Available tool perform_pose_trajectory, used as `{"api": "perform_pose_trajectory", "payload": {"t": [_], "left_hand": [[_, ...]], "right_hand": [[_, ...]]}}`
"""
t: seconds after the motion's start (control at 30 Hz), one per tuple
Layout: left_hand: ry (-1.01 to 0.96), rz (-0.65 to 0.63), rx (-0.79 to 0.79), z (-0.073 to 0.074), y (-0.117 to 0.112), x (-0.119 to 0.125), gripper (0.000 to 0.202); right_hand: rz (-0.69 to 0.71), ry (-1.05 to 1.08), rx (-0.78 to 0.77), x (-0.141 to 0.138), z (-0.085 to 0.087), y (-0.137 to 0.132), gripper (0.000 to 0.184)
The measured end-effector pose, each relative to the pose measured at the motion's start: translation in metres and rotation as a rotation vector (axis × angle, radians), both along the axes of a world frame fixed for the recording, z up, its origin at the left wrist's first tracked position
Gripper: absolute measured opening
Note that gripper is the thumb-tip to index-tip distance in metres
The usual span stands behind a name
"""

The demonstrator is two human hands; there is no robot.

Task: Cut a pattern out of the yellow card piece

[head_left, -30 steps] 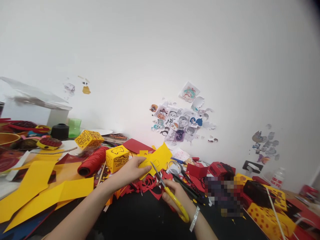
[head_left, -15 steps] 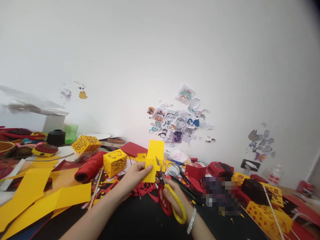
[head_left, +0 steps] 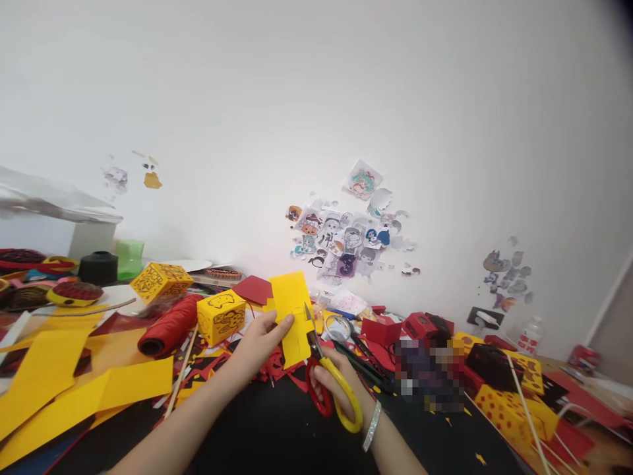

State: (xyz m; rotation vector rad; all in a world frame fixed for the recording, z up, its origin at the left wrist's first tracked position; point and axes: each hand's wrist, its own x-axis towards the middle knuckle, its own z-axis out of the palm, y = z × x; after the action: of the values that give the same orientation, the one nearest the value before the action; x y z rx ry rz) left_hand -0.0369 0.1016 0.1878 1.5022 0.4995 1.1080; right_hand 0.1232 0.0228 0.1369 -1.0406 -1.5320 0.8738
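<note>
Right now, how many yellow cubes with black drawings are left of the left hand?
2: the near cube just left of the left hand, and the far cube behind the red spool. Clutter could hide others.

The place looked like a craft corner; whether in a home or a studio could not be told. Scissors [head_left: 332, 368] and yellow paper [head_left: 289, 295] filled the hands [head_left: 262, 336], red scraps [head_left: 271, 367] littered the black bench [head_left: 257, 432] around them, and a red spool [head_left: 171, 323] and drawn-on yellow cubes [head_left: 221, 318] sat to their left. Cartoon cutouts [head_left: 330, 229] covered part of the white wall [head_left: 316, 99] beyond the hands.
</note>
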Motion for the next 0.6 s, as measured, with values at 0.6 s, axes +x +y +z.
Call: {"api": "perform_pose_trajectory", "payload": {"t": [0.6], "left_hand": [[0.030,-0.010,-0.012,-0.010,-0.003,0.011,0.040]], "right_hand": [[0.048,-0.024,0.031,0.003,0.002,-0.001,0.024]]}}
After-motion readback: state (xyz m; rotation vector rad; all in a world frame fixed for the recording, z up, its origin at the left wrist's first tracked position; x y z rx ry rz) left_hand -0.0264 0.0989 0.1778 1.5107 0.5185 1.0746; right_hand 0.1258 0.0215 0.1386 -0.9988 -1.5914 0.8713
